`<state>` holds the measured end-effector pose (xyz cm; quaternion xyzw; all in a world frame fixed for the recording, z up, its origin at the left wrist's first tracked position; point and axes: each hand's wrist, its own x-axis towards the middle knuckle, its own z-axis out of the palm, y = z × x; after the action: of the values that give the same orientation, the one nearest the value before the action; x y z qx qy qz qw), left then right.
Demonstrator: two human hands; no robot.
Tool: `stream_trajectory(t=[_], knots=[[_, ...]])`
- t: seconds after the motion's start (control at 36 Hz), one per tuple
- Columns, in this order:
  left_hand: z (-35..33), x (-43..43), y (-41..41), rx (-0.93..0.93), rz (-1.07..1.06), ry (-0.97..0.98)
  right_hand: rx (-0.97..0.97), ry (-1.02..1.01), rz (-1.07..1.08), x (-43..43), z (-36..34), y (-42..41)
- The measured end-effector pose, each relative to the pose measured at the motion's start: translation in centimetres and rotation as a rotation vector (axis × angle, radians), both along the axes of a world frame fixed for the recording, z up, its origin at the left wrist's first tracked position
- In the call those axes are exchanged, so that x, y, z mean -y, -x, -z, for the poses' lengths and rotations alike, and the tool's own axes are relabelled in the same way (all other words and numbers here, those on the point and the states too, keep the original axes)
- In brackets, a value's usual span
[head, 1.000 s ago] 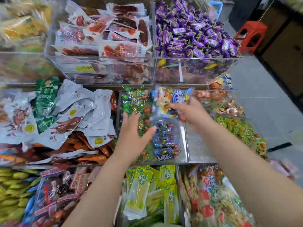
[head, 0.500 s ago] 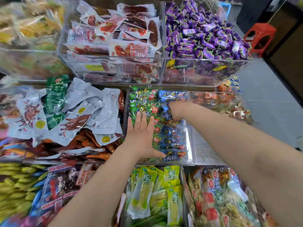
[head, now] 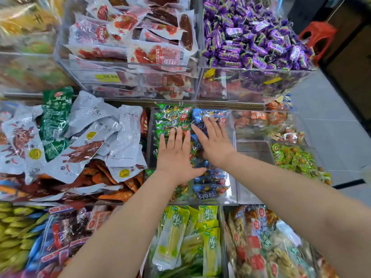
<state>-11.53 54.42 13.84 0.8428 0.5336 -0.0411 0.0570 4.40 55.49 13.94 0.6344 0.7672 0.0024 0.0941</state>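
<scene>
Two bare hands lie flat in a clear plastic bin of wrapped snacks on a shop display. The bin is narrow. Its left wall borders a heap of white pouches, and its right wall borders a compartment showing bare clear floor. At the far end, the front edge of an upper tier crosses just beyond the fingertips. That tier carries purple sweets and red meat packets. Beyond the display's right edge is grey floor.

The left hand is palm down, fingers straight and slightly spread, holding nothing. It rests on the green packets filling the bin's left half, its thumb stretched towards the blue ones.

The right hand is equally flat and holds nothing. It presses on the blue packets in the right half, fingertips near the far end. More blue packets lie nearer the viewer, under the wrist.
</scene>
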Motion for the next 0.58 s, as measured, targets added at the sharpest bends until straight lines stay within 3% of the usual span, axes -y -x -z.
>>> stream_trajectory(t=[0.11, 0.28, 0.58], knots=[[0.1, 0.1, 0.1, -0.003, -0.008, 0.010, 0.087, -0.045, -0.013, -0.2, 1.1, 0.3], [0.5, 0.0, 0.4, 0.001, -0.014, 0.013, 0.082, -0.058, 0.239, -1.7, 1.2, 0.0], [0.5, 0.0, 0.8, 0.015, -0.010, 0.015, -0.024, -0.063, 0.175, -1.1, 1.3, 0.3]])
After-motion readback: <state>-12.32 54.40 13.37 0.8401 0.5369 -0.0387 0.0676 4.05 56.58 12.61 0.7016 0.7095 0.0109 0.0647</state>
